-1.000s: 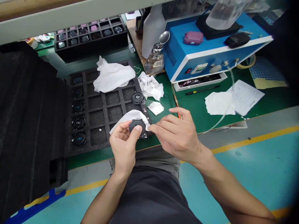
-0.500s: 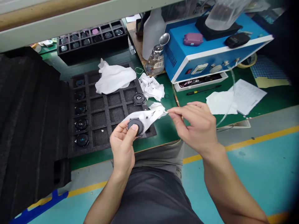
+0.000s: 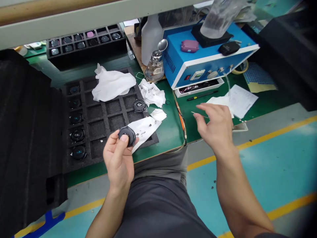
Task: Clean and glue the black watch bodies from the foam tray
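Note:
A round black watch body (image 3: pixel 130 131) is pinched between the thumb and fingers of my left hand (image 3: pixel 121 155), at the front edge of the black foam tray (image 3: pixel 97 127). Stained white cloth (image 3: pixel 146 129) lies beside it. My right hand (image 3: pixel 214 124) is over the green bench to the right, thumb and index finger apart. A thin light rod (image 3: pixel 193 113) shows by the thumb tip; whether the hand touches it is unclear. Several round watch bodies sit in the tray's left column, and another (image 3: pixel 139 105) is near its right side. A white cloth (image 3: pixel 114 84) covers the back slots.
Behind my right hand stands a blue machine (image 3: pixel 183 62) with a clear tube, an open drawer (image 3: pixel 198 87) below its front. A glass bottle (image 3: pixel 155 67) and crumpled tissue (image 3: pixel 151 94) are left of it. Dark foam (image 3: pixel 27 132) stacks up at left; paper (image 3: pixel 241 99) lies at right.
My right hand has moved away from the cloth and its thumb and index finger have parted. My left hand still holds the watch body, now clear of the cloth. The view has shifted right.

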A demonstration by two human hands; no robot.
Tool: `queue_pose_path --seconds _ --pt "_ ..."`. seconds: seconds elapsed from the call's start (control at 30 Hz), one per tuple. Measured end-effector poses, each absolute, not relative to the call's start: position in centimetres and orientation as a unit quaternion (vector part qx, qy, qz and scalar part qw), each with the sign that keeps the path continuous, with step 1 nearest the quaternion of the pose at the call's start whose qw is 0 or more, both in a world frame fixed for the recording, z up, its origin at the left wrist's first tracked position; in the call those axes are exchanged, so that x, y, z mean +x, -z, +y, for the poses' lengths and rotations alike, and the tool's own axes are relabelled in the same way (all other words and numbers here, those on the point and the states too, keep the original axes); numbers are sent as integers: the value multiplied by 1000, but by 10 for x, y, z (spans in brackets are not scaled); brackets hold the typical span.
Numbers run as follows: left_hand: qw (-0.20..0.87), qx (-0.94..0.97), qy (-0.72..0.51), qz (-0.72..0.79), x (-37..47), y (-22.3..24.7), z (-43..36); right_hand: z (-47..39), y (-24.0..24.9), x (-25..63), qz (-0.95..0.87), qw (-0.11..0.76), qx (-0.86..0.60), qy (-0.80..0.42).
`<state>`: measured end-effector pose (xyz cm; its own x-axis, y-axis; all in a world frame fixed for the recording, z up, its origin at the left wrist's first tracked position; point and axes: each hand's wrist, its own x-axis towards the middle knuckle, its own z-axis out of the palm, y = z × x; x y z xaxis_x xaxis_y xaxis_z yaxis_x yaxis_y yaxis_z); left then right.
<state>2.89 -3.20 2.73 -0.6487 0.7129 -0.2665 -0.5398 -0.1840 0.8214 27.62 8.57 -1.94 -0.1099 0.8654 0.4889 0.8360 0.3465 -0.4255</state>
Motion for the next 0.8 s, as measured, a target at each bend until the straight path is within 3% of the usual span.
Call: queue_pose_path --seconds 0.1,0.2,0.33,0.43,0.57,0.67,0.8 --pt "365 91 -784 493 19 -33 -38 59 15 251 -702 408 -580 -75" --pt "335 94 -792 502 10 -34 -42 30 8 219 -690 328 -560 -322" --pt "337 78 -787 510 0 -31 -48 -1 2 191 -650 293 -554 -429" --pt "405 29 -787 463 -13 -31 -54 -25 1 176 -598 264 -535 -535" --pt "564 -48 -774 285 -32 -31 -61 -53 6 144 -397 254 -498 -728" --pt "573 -36 -790 215 -40 -31 -69 -60 12 117 -251 291 -493 -781" --pt "519 29 -818 248 -48 -32 -78 -60 12 103 -191 327 -485 -788"
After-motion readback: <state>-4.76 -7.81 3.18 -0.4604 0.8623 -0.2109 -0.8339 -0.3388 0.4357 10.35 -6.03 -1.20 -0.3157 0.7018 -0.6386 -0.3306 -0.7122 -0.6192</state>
